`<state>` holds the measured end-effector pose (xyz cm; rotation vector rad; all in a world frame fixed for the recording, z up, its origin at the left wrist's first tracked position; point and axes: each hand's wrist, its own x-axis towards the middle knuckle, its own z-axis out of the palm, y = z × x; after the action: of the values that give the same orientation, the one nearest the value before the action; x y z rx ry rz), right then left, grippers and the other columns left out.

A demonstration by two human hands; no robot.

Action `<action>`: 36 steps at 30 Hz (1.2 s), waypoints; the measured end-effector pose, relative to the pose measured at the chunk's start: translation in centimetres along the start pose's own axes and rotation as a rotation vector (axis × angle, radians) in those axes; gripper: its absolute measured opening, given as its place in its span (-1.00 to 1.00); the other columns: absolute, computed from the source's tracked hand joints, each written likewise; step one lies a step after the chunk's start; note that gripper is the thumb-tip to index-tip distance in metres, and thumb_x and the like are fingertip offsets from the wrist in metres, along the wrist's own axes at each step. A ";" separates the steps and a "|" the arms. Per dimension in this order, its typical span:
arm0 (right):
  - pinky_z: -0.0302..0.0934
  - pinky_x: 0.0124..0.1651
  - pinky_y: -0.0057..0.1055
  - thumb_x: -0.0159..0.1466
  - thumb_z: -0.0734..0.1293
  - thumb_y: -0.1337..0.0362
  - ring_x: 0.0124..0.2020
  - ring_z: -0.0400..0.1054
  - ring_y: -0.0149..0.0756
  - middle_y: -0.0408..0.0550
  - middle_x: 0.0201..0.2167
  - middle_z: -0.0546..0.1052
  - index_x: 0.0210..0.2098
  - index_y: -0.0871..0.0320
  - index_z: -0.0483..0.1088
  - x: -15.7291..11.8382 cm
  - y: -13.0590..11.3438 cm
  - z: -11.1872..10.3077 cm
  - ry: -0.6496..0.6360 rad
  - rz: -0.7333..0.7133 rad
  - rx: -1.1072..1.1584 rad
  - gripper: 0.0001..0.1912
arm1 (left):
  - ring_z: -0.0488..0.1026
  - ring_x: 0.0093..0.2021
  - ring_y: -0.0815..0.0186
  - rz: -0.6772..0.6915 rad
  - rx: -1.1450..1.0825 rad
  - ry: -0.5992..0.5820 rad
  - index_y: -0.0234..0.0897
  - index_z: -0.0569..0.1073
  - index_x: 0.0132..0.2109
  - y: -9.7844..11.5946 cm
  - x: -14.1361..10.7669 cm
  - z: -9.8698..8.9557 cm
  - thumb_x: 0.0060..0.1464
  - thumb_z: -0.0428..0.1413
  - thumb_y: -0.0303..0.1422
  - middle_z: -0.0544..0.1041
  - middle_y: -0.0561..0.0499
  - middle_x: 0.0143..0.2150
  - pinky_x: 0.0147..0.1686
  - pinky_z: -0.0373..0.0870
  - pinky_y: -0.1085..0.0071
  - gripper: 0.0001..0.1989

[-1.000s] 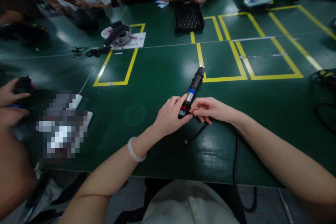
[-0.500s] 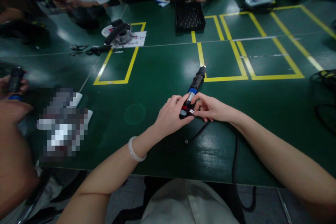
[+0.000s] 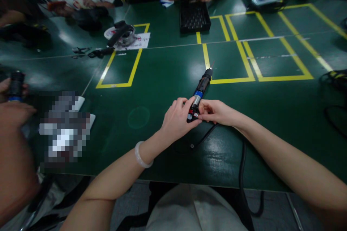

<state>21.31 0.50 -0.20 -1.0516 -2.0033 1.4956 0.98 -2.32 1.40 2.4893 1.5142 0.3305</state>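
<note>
Left hand point(image 3: 176, 118) grasping black tool point(image 3: 202, 86); right hand point(image 3: 218, 111) pinching small pale part point(image 3: 195, 114)

Left of the black, blue and silver cylindrical tool point(image 3: 201, 87), the smooth green tabletop point(image 3: 168, 66) lies open to pass. The bare left hand point(image 3: 175, 117) and right hand point(image 3: 215, 111) block its near end; beyond its tip stands a rectangular black tray point(image 3: 189, 29); nearer and rightward hangs a thick black cable point(image 3: 241, 162).

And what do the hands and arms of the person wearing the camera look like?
The left hand and right hand wear no gloves, and no sleeves show on either arm. A smooth, rounded, whitish bangle circles the left wrist. The right wrist has nothing on it. No rings show, though some fingers are partly hidden.
</note>
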 end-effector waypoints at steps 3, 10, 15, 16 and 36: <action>0.04 -0.59 -0.57 0.25 0.37 0.21 -0.61 0.19 -0.52 -0.26 -0.58 0.32 -0.40 0.15 0.22 0.0 0.1 0.1 0.009 -0.016 -0.008 -0.76 | 0.34 0.01 0.12 0.000 0.016 0.004 -0.22 0.19 0.34 0.0 0.0 0.1 0.11 0.16 -0.01 0.34 -0.13 0.08 -0.01 0.39 0.19 -0.26; 0.10 -0.65 -0.59 0.28 0.33 0.20 -0.58 0.28 -0.47 -0.18 -0.50 0.44 -0.35 0.15 0.26 0.0 0.2 -0.1 -0.001 0.035 0.118 -0.82 | 0.34 -0.05 0.14 0.018 0.079 0.017 -0.18 0.18 0.36 0.1 0.0 0.0 0.21 0.05 -0.01 0.34 -0.14 0.04 -0.08 0.38 0.24 -0.33; 0.08 -0.71 -0.62 0.29 0.33 0.16 -0.63 0.25 -0.51 -0.18 -0.52 0.45 -0.35 0.16 0.27 0.2 0.1 -0.5 0.045 0.064 0.216 -0.78 | 0.33 -0.04 0.14 0.022 0.131 0.003 -0.05 0.20 0.37 -0.6 0.1 -0.5 0.20 0.11 -0.09 0.32 -0.14 0.08 -0.12 0.38 0.26 -0.35; 0.07 -0.71 -0.63 0.29 0.34 0.16 -0.64 0.25 -0.52 -0.18 -0.54 0.44 -0.35 0.17 0.28 0.2 0.2 -0.7 0.069 0.060 0.218 -0.78 | 0.32 -0.03 0.13 0.017 0.143 0.004 -0.04 0.20 0.37 -0.9 0.1 -0.6 0.19 0.12 -0.10 0.31 -0.14 0.09 -0.12 0.38 0.26 -0.36; 0.07 -0.70 -0.62 0.29 0.32 0.19 -0.63 0.23 -0.52 -0.19 -0.56 0.41 -0.33 0.18 0.32 0.4 0.5 -0.8 0.201 0.096 0.232 -0.82 | 0.27 0.09 -0.02 -0.682 0.281 0.056 -0.12 0.12 0.42 -22.8 0.6 -7.9 0.21 -0.05 0.11 0.23 -0.23 0.15 0.01 0.28 0.05 -0.25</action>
<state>21.76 1.37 -0.42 -1.1616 -1.6202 1.5592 -20.36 9.01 2.37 1.9652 2.4384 0.0697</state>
